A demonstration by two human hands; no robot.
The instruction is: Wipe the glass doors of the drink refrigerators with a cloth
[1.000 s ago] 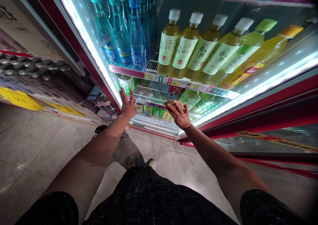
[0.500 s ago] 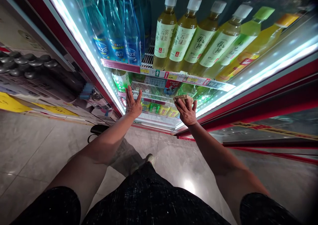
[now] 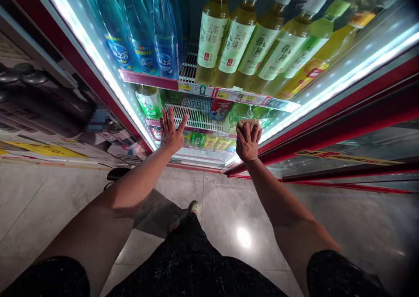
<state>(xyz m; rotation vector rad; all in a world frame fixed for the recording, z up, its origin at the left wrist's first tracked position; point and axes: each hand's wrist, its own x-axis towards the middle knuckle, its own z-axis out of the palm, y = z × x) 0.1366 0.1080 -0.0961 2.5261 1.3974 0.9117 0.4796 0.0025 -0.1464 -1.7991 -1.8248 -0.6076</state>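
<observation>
- Tan, rough-textured pad (image 3: 248, 122), mottled and squashed, partly hidden, its far edge showing.
- It sits gripped under the right hand (image 3: 248, 143), in front of green bottles (image 3: 240, 112).

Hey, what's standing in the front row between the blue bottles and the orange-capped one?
In the head view, four white-capped bottles and then one green-capped bottle stand between the blue bottles and the orange-capped bottle.

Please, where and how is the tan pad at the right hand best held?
Probably across the near side of the tan pad, coming from the person's side with a broad spread: it looks small and rounded, shows no handle, and its far edge sticks out beyond the right-hand grip.
</observation>
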